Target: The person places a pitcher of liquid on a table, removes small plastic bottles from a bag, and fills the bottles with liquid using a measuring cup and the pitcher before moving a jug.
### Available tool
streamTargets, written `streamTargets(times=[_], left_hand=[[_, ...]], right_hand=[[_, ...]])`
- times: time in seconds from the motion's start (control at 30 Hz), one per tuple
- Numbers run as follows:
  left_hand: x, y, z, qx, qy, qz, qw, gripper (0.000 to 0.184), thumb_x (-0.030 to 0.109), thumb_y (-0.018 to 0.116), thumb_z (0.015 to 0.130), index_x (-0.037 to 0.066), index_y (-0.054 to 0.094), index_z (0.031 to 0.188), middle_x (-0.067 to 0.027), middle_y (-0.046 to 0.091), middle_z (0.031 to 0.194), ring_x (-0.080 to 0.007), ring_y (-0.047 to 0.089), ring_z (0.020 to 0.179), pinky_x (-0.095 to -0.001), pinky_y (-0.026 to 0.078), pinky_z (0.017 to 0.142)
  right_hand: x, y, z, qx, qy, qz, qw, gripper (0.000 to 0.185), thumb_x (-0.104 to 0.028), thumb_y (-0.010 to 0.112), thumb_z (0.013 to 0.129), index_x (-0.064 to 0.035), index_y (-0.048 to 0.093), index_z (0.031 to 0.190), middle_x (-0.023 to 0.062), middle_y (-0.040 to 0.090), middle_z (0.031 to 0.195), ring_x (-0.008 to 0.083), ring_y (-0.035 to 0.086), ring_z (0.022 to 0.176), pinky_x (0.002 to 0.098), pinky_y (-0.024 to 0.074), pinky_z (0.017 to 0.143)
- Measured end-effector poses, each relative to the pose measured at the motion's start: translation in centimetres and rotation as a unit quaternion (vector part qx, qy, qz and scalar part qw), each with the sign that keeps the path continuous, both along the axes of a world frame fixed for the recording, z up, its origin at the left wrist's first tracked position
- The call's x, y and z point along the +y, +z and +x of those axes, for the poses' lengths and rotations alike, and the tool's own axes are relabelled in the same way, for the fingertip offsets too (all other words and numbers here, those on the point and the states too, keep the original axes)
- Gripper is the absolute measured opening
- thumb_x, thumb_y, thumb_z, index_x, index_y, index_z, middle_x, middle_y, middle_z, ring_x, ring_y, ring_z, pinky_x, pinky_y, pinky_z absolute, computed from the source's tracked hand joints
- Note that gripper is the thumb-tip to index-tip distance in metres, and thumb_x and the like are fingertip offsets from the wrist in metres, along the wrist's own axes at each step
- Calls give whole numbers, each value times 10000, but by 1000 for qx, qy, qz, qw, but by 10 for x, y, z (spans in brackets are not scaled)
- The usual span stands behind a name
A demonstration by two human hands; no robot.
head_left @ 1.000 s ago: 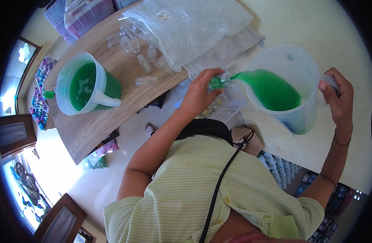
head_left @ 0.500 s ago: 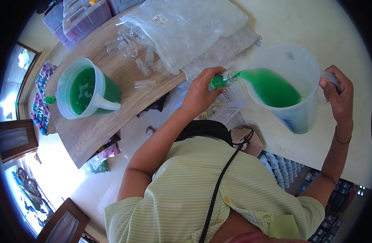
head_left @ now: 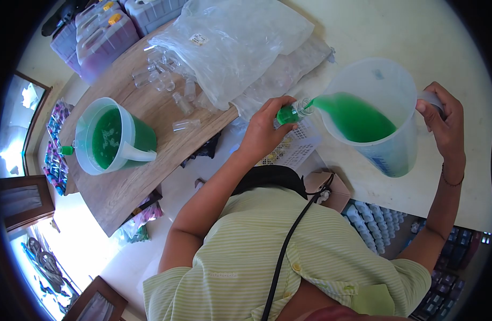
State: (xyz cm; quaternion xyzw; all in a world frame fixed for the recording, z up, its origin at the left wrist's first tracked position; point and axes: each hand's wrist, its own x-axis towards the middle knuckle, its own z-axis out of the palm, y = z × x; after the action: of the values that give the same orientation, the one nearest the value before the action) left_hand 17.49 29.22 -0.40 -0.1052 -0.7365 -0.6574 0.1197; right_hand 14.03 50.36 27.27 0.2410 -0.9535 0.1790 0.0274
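Observation:
A small clear bottle (head_left: 290, 114) with green liquid inside is gripped in the fingers of my left hand (head_left: 261, 130), its neck pointing right. My right hand (head_left: 445, 119) is closed around the handle of a large translucent measuring jug (head_left: 397, 156). The jug is tilted towards the bottle, and its spout meets the bottle's mouth. Green liquid (head_left: 358, 119) lies along the jug's lower side and reaches the spout. Over on the wooden table, a second jug (head_left: 129, 104) of green liquid stands with foam on its surface.
Several empty clear bottles (head_left: 186, 125) lie on the wooden table (head_left: 115, 200) beside large plastic bags (head_left: 240, 43). Purple-filled jerrycans (head_left: 107, 48) stand at the back left. A white perforated basket (head_left: 296, 142) and egg trays (head_left: 369, 224) sit below the pale table (head_left: 444, 48).
The view has shifted slightly, so the left table and its jug appear lower. Both hands keep their hold, with the jug still tilted at the bottle.

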Motion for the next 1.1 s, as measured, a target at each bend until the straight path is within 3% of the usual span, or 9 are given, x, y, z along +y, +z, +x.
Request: streamTargets(times=[1.1], left_hand=[[32,10,-10,8,-63,-3,998,511,14,717,688,40,501,1150,-94,584,1084,-217,574,1009,-338,485,858]], right_hand=[[28,13,20,6,-47,10,999,367,-347,654,799,-26,514,688,-28,405,554,53,341,518,221,251,475]])
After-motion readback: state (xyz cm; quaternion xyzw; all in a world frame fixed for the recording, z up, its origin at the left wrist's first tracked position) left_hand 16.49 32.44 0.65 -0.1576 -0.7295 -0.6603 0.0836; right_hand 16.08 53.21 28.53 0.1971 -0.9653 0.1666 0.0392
